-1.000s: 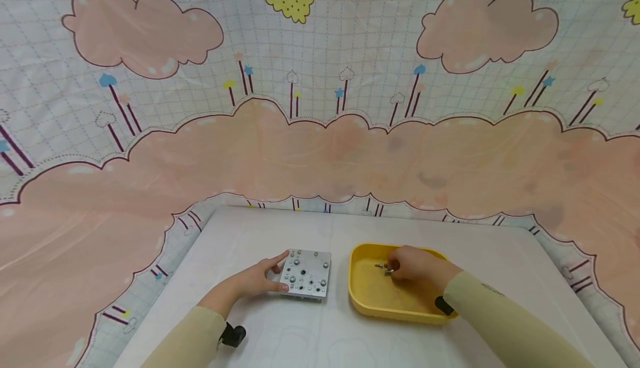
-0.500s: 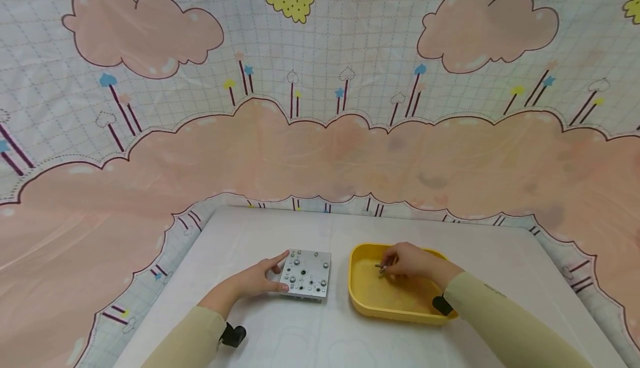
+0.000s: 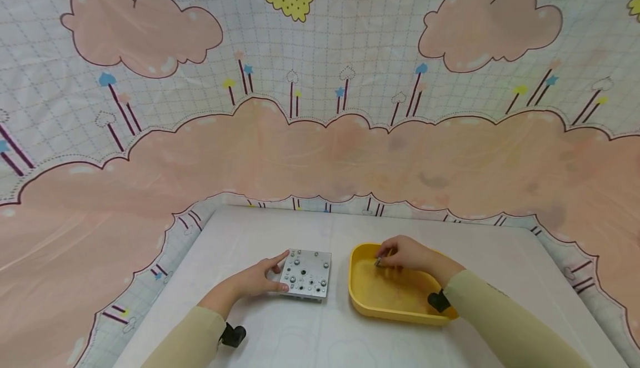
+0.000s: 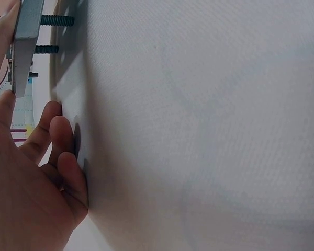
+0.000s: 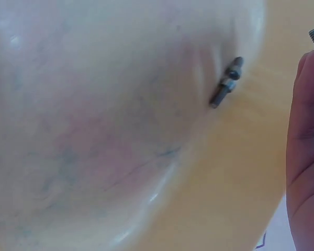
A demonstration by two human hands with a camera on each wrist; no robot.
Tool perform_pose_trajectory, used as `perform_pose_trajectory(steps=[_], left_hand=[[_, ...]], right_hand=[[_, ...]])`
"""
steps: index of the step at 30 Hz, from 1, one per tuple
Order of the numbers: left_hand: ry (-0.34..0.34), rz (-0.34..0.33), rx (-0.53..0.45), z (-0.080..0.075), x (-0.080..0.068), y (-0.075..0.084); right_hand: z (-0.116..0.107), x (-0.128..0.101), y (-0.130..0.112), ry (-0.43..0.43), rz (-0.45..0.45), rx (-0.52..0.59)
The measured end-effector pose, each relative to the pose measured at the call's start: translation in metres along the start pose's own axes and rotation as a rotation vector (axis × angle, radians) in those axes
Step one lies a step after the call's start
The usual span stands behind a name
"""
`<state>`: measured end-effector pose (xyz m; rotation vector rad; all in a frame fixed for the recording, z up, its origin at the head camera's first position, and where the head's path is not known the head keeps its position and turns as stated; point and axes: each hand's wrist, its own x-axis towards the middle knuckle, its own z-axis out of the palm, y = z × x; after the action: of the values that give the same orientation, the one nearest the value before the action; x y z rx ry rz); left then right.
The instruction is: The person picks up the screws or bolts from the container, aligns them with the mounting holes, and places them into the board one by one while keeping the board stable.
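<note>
My left hand (image 3: 252,279) holds a square metal plate (image 3: 312,268) by its left side, thumb at the near corner and index finger at the far one. Holes and small bolt heads dot the plate's top. From below, in the left wrist view, threaded bolts (image 4: 57,20) stick out of its underside, and the other fingers curl beside the tabletop. Over the yellow tray (image 3: 395,313), my right hand (image 3: 412,255) pinches a small screw (image 3: 378,261) between thumb and fingertips. Its threaded end shows above the thumb in the right wrist view. Dark metal screws (image 5: 227,83) lie in the tray.
Both plate and tray stand on a white table (image 3: 280,334), the tray to the plate's right with a narrow gap between. A cartoon-patterned cloth (image 3: 320,157) hangs behind and around the table. Each wrist carries a black camera mount (image 3: 233,335).
My right hand has shifted a little left and away within the tray, rising with the screw now pinched at its fingertips. The left hand and the plate have stayed put.
</note>
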<state>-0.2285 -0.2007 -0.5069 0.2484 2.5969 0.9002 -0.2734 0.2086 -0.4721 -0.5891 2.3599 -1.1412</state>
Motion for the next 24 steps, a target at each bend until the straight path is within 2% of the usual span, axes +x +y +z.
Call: perform_pose_trajectory(steps=[7, 14, 24], left_hand=[[-0.002, -0.001, 0.002, 0.000, 0.000, 0.001], [-0.005, 0.001, -0.010, 0.000, 0.001, 0.001], [-0.011, -0.012, -0.019, -0.001, -0.001, 0.003]], right_hand=[[0.000, 0.006, -0.013, 0.007, -0.024, 0.040], [0.008, 0.015, -0.029, 0.009, -0.012, 0.039], [0.026, 0.032, -0.056, -0.016, -0.010, -0.044]])
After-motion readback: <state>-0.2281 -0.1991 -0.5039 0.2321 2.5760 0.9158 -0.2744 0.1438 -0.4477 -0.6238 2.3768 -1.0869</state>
